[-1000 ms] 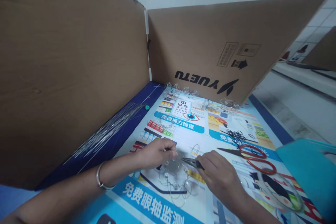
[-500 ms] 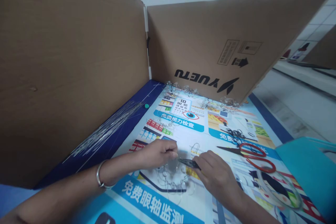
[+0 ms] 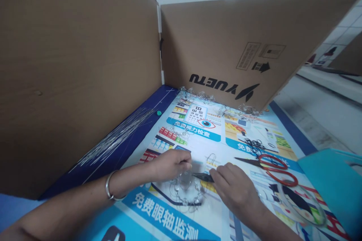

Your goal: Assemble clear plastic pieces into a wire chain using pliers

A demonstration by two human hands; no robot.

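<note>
My left hand [image 3: 173,165], with a silver bangle at the wrist, is closed in a pinch over the printed sheet. From its fingers hangs a strand of clear beads on thin wire [image 3: 189,200], partly resting on the sheet. My right hand [image 3: 234,186] is wrapped round small dark pliers [image 3: 203,177], whose handles are mostly hidden in the palm. The tips of the pliers point left, close to my left fingertips and the upper end of the strand. Whether the jaws touch the wire I cannot tell. A loose bent wire loop [image 3: 211,158] lies just behind the pliers.
Red-handled scissors [image 3: 278,167] lie at right, near black wire coils [image 3: 254,145] and a clear ring [image 3: 318,209]. Straight wires [image 3: 115,137] lie at left. Beaded pieces [image 3: 202,96] line the foot of the cardboard panel [image 3: 226,45]. A turquoise object [image 3: 330,180] stands at right.
The view has shifted very slightly. The pliers and my right hand have turned a little, and the strand below my left hand has swung slightly. My left hand keeps its pinch.
</note>
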